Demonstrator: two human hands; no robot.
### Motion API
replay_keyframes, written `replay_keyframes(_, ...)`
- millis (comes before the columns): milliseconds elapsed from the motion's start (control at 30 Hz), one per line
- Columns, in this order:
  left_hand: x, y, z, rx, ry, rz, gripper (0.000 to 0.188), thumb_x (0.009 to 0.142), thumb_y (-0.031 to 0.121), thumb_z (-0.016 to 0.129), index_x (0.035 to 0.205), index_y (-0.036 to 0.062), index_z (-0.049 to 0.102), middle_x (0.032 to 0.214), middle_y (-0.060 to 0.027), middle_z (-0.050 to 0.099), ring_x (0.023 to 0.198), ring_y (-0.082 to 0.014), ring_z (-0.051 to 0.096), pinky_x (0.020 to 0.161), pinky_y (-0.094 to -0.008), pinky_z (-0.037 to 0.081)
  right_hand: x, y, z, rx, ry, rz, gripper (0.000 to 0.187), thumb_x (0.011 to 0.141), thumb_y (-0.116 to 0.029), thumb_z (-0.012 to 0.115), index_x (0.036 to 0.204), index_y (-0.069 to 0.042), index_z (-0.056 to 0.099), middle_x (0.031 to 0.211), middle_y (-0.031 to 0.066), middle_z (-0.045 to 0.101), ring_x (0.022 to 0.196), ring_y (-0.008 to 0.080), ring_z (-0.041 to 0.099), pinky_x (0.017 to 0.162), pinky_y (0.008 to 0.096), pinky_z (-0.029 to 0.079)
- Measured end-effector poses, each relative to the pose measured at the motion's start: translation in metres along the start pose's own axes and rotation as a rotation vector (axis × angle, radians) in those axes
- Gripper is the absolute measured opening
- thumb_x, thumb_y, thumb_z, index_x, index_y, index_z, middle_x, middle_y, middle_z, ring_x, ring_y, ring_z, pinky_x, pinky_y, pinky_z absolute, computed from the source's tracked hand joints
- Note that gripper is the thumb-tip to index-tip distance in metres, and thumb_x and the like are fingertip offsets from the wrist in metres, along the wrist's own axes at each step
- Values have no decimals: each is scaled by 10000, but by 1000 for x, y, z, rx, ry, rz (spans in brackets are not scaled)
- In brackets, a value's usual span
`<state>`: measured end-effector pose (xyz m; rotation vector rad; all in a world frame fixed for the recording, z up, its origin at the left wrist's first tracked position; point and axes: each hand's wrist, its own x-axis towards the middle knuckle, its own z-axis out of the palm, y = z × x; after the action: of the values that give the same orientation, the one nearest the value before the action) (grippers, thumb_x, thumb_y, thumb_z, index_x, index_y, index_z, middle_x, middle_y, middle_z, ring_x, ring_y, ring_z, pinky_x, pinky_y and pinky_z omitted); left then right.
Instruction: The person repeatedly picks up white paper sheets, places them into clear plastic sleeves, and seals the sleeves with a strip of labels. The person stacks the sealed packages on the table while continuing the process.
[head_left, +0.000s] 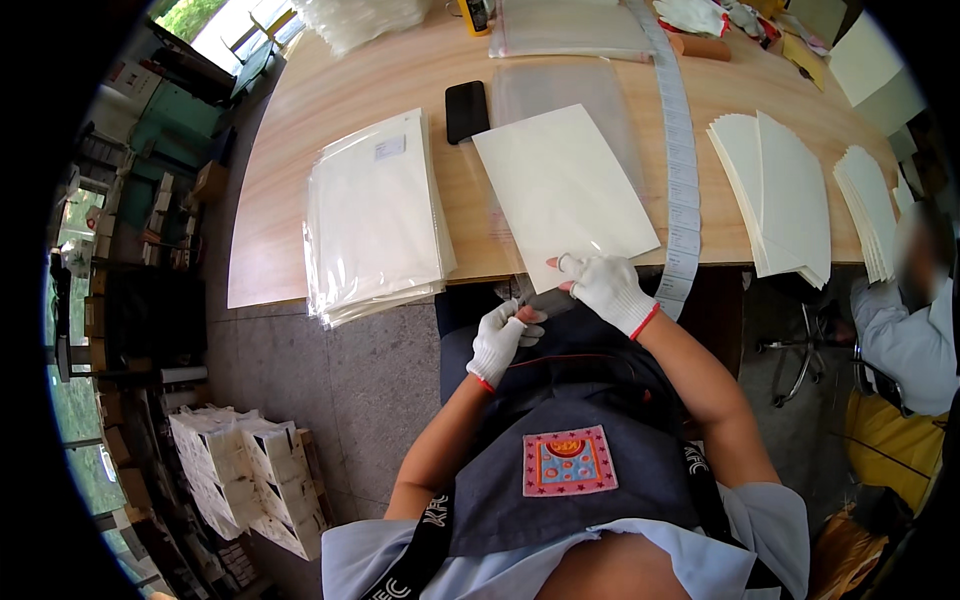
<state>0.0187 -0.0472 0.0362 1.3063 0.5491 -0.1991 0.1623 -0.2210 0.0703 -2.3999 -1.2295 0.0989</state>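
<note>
A large cream sheet (565,190) lies askew at the table's near edge, over clear plastic bags. My right hand (608,290), in a white knit glove with bare fingertips, grips its near edge, thumb and forefinger close together. Just off the table, my left hand (503,340), gloved the same way, is closed with its fingertips at a clear plastic bag's open end (545,300); how far the sheet is inside that bag cannot be made out. To the left, a stack of bagged cream sheets (375,215) carries a small white label on top.
A black phone (466,112) lies beyond the sheet. A long strip of labels (682,180) runs over the near edge. Fanned cream sheets (775,195) stand right, with another person's sleeve (905,335) beyond. More plastic bags (570,28) lie at the back. White bundles (245,470) are on the floor.
</note>
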Motion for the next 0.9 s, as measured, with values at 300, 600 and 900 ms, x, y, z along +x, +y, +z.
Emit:
replay_keyframes(300, 1, 0, -4, -83, 34, -23, 269, 986, 246, 567, 1042, -10, 625, 906, -85, 700, 767, -169, 691, 665, -279, 568, -7, -42, 7, -61, -90, -81, 199, 889, -340, 608, 878, -148, 557, 626, 92, 650, 604, 277, 679, 496, 411, 507)
replay_keyframes(600, 7, 3, 8, -229, 32, 57, 240, 938, 223, 604, 1036, 3, 610, 899, -76, 673, 773, -173, 683, 675, -303, 576, -15, -15, -4, 492, 16, -96, 143, 797, -162, 697, 879, -104, 595, 712, 102, 667, 601, 247, 669, 533, 389, 524)
replay_keyframes(900, 11, -15, -12, -198, 13, 216, 238, 962, 267, 619, 905, 42, 565, 976, -123, 675, 814, -227, 692, 718, -349, 581, -319, 196, -40, -75, 1, 1197, 215, 893, -250, 611, 955, -44, 627, 916, 133, 694, 828, 281, 676, 697, 397, 539)
